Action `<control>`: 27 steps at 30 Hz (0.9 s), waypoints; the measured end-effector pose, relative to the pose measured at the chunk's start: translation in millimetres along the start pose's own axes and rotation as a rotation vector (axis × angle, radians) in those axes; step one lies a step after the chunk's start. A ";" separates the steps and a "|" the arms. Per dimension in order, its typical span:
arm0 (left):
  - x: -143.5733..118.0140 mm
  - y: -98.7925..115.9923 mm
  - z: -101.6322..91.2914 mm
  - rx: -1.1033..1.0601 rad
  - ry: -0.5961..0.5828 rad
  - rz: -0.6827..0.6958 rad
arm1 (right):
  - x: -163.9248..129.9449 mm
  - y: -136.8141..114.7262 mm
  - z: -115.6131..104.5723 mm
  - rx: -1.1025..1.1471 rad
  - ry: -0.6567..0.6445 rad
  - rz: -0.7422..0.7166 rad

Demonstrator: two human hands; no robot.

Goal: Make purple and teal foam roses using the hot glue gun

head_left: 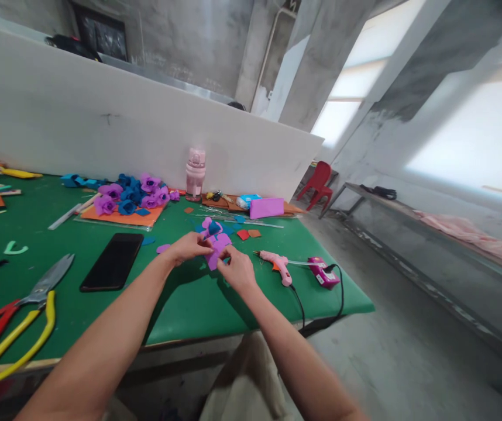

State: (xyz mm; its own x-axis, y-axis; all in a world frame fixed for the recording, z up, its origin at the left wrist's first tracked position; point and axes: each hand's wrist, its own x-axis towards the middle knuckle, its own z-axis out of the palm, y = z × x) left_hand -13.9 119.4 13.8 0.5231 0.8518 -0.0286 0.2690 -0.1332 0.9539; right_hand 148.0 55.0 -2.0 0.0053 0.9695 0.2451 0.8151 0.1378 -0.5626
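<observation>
Item 1: purple foam piece (pixel 216 247), held just above the green table (pixel 189 304), near its far middle, between my 2 hands. My left hand (pixel 186 248) pinches its left edge, fingers closed on it. My right hand (pixel 236 270) grips its lower right corner, fingers clenched on the foam.

Item 2: pink glue gun (pixel 278 265), lying just right of my right hand, not touching it.

Item 3: black phone (pixel 113 261), flat on the table, left of my left forearm.

Item 4: scissors (pixel 18 316), yellow and red handles, near the table's left edge.

Item 5: heap of purple and blue foam flowers (pixel 130 196) on an orange sheet (pixel 121 217), beside a pink bottle (pixel 195 173).
</observation>
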 end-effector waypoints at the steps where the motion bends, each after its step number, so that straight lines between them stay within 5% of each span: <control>1: -0.3 1.0 0.5 -0.008 -0.002 0.000 | 0.1 1.8 1.1 0.065 0.007 0.033; 9: -2.9 5.7 3.3 0.038 -0.036 0.005 | -0.8 11.5 9.3 0.459 -0.183 0.200; 14: -1.7 3.9 3.4 0.083 -0.105 -0.038 | -17.0 43.0 -36.8 0.325 0.087 0.145; 18: 0.6 -1.8 5.2 0.108 -0.127 -0.070 | -31.0 101.8 -83.9 0.088 0.354 0.326; 22: 1.9 -6.2 8.2 0.158 -0.121 -0.108 | -33.8 140.5 -97.7 -0.076 0.153 0.474; 27: 2.9 -9.5 8.8 0.186 -0.111 -0.119 | -22.0 146.6 -88.3 -0.059 0.009 0.501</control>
State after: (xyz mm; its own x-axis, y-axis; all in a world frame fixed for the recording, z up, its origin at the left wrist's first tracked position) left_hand -7.8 118.7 2.0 0.5614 0.8078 -0.1797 0.4731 -0.1352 0.8706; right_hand 318.6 36.0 -20.2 0.4089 0.9118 -0.0367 0.7427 -0.3559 -0.5672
